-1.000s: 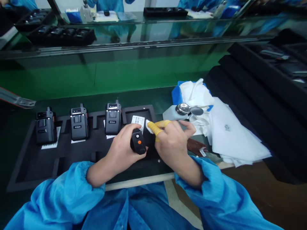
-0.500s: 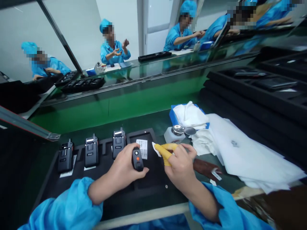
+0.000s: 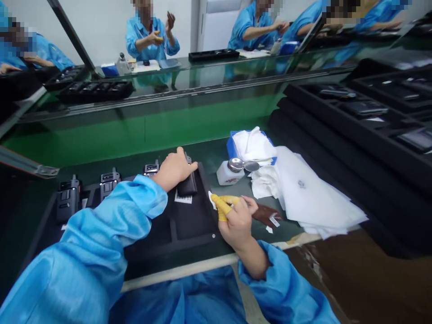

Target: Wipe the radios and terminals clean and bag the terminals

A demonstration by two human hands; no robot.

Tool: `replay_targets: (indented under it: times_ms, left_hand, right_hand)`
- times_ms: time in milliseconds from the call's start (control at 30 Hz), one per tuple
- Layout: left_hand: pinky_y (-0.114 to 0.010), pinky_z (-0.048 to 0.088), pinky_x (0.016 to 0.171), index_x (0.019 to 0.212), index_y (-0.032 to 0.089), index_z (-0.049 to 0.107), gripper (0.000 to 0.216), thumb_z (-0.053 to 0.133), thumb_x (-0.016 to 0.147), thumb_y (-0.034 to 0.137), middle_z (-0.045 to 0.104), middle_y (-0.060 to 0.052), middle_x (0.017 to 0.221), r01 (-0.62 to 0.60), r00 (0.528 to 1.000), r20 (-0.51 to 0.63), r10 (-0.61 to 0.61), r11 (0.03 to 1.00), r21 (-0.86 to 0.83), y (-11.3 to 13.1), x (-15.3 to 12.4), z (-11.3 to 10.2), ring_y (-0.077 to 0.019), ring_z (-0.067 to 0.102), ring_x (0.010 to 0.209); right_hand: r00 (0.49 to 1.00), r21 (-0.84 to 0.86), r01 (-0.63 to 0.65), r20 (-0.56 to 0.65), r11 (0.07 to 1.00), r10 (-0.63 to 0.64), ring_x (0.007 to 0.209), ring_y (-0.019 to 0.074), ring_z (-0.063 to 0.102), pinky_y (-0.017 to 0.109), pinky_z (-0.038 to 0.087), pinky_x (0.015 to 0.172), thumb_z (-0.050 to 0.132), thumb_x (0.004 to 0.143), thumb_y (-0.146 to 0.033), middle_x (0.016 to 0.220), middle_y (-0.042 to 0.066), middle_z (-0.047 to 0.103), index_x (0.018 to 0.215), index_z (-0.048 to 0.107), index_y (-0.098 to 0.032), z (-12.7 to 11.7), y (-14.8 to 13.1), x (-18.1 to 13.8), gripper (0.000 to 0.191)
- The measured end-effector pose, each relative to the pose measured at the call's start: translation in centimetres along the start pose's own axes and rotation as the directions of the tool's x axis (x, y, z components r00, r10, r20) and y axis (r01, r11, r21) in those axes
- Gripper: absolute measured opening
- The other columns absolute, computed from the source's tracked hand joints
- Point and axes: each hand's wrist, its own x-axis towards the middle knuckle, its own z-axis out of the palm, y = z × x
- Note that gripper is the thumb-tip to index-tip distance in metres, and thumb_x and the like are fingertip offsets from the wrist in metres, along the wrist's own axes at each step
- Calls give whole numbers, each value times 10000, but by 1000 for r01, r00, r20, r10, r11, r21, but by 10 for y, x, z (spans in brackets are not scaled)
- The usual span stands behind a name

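Observation:
In the head view my left hand (image 3: 173,171) is closed around a black two-way radio (image 3: 187,183), which rests in the far right compartment of the black foam tray (image 3: 195,231). Part of a white barcode label (image 3: 183,198) sticks out below that radio. My right hand (image 3: 236,220) wears yellow finger cots and pinches a small white wipe (image 3: 212,200) just beyond the tray's right edge. More radios stand along the tray's back row: one at the left (image 3: 68,198), another (image 3: 110,182) beside it, and a third (image 3: 151,168) partly hidden by my left hand.
A white pump bottle (image 3: 230,173) with its metal lid open stands before a blue box (image 3: 232,148) of white wipes. White sheets (image 3: 313,193) and a brown pouch (image 3: 266,214) lie rightward. Stacked black trays (image 3: 324,135) rise at right. Co-workers (image 3: 151,38) sit behind the glass partition.
My left hand has moved away from me with the radio and set it down in the tray's far right compartment. The right hand still pinches the wipe. The view has tilted down.

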Motion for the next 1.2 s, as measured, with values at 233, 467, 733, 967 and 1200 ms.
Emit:
replay_targets:
  times_ms: [233,467,733,967,1200]
  left_hand:
    - [-407,503,710,1211,120,489,550,457,877,555,596,-220,1081,-81,975,-175,137,952,295,-18,-38,-22,-371,655,888]
    - [-465,493,691,1473,117,243,848,443,839,644,571,-280,1075,71,997,-28,-65,914,400,-60,-57,-18,-425,636,871]
    - [-428,497,821,1444,29,206,924,631,723,422,619,-236,1125,102,995,-8,-103,992,-78,-86,-60,-23,-378,622,1027]
    - [-369,480,913,1051,187,499,477,605,586,164,570,-63,1059,-250,938,-328,112,874,-417,-102,-125,-1,-234,584,1014]
    - [-341,496,843,1027,220,476,517,576,544,63,581,-14,1003,-278,952,-271,140,765,-580,-97,-143,11,-206,583,955]
  right_hand:
    - [1000,-49,20,-19,999,-21,759,143,493,373,298,845,496,679,-42,792,9,589,804,703,-233,-20,16,20,308]
    - [997,-360,29,78,932,0,839,184,449,400,227,847,462,699,-37,802,21,585,773,684,-239,-18,53,77,309]
    - [998,-318,49,41,947,-38,786,186,449,421,238,792,480,640,-50,739,29,561,659,630,-208,-15,49,87,219]
    - [996,-1,89,28,996,-89,821,177,548,412,300,828,522,775,-113,851,28,620,1012,708,-294,-16,-12,76,352]
    - [971,212,209,70,955,-228,790,126,549,387,297,892,499,793,-54,814,-22,658,1013,712,-352,-2,-81,78,428]
